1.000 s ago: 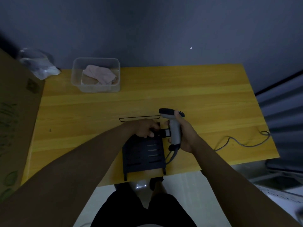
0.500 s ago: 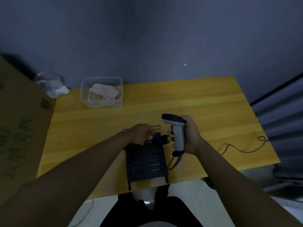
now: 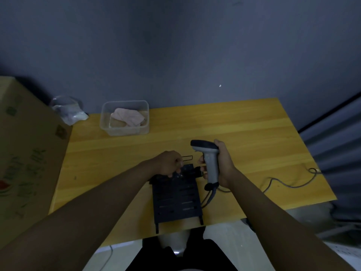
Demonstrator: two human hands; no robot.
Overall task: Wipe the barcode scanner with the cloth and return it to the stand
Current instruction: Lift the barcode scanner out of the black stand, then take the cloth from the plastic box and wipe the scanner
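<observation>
A wide band of bare yellow table (image 3: pixel 224 124) lies open between the hands at the near edge and the far wall. The black stand (image 3: pixel 176 200) fills the near centre, with the left hand (image 3: pixel 169 163) closed on its far end and the right hand (image 3: pixel 220 165) just beside it, gripping the barcode scanner (image 3: pixel 210 163) upright. A clear tub (image 3: pixel 125 130) holding a pink cloth (image 3: pixel 128 119) blocks the far left corner. A cardboard box (image 3: pixel 27 153) walls off the left side. The grey cable (image 3: pixel 287 184) trails across the near right surface.
</observation>
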